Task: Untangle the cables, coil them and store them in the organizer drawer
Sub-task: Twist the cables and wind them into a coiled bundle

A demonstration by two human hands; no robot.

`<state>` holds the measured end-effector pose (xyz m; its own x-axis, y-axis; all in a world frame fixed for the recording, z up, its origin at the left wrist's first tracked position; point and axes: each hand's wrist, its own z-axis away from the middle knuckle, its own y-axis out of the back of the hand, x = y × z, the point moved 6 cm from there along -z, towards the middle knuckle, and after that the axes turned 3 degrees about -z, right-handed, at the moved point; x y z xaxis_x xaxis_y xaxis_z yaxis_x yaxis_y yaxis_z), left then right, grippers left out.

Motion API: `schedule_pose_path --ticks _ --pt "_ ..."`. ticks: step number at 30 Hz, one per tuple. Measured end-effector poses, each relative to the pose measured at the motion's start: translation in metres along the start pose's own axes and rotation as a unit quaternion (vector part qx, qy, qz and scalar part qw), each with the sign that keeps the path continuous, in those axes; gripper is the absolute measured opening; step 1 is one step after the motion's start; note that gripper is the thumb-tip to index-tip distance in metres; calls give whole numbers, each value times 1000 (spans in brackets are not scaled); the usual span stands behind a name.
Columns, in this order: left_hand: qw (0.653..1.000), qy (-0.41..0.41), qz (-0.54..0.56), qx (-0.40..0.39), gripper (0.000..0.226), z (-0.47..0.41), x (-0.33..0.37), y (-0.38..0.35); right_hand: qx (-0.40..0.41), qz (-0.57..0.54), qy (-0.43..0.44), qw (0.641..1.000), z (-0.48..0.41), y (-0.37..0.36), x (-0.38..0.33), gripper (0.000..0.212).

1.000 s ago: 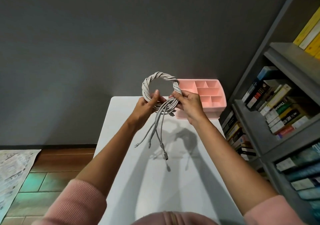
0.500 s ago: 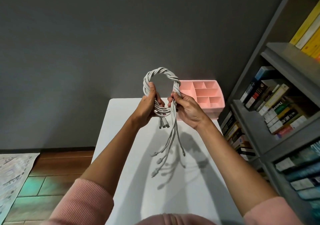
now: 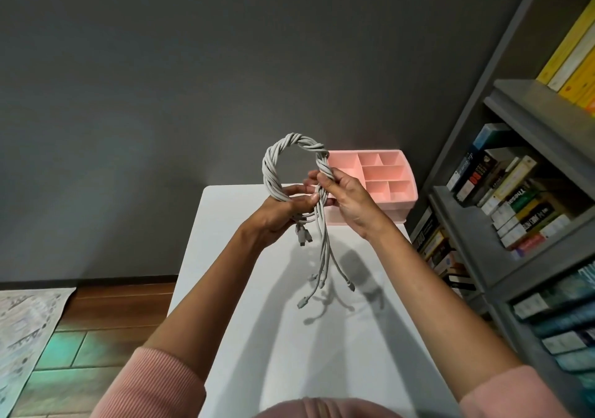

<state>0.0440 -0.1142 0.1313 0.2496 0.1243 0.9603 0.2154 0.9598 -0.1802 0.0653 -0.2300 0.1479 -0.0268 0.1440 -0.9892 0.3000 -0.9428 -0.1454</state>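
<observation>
While the white table (image 3: pixel 257 353) and the pink organizer (image 3: pixel 407 172) at its far right corner sit as they did a sec ago, the grey cable bundle (image 3: pixel 269 172) is held up in the air over the table, just in front of the organizer, w/ its twisted loop not yet undone. The left hand (image 3: pixel 283 213) grips the loop's lower left, fingers curled round the strands; the right hand (image 3: pixel 349 197) pinches the right side betw. thumb and fingers. Change: the long tails (image 3: pixel 323 256), which hung betw. the hands, now drop below the right hand, and a short plug cluster (image 3: pixel 302 235) dangles under the left. Prob. ends are getting sorted, so untangling's early; coiling and storing both left.
</observation>
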Motion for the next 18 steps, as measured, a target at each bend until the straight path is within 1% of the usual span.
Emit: schedule_pose_path --ticks 1,3,5,8,10,12,15,18 --pt "1000 -6 -4 19 18 0 1 0 14 39 5 999 0 0 2 22" --pt "997 -33 -16 69 11 -1 3 5 70 113 32 991 3 2 5 31" --pt "991 -64 -27 116 11 0 6 9 114 152 69 979 9 4 11 29" --pt "981 -100 -35 164 15 2 10 14 95 203 97 970 16 -5 19 32" --pt "975 -120 -43 184 17 3 10 17 99 277 135 946 17 -13 17 35" --pt "971 -135 -50 193 17 3 10 18 122 322 171 923 17 -18 13 30" --pt "970 -140 -37 197 18 4 8 21 141 359 206 899 16 -21 9 14" --pt "968 -131 -2 212 14 5 3 24 147 357 202 900 18 -24 8 10"
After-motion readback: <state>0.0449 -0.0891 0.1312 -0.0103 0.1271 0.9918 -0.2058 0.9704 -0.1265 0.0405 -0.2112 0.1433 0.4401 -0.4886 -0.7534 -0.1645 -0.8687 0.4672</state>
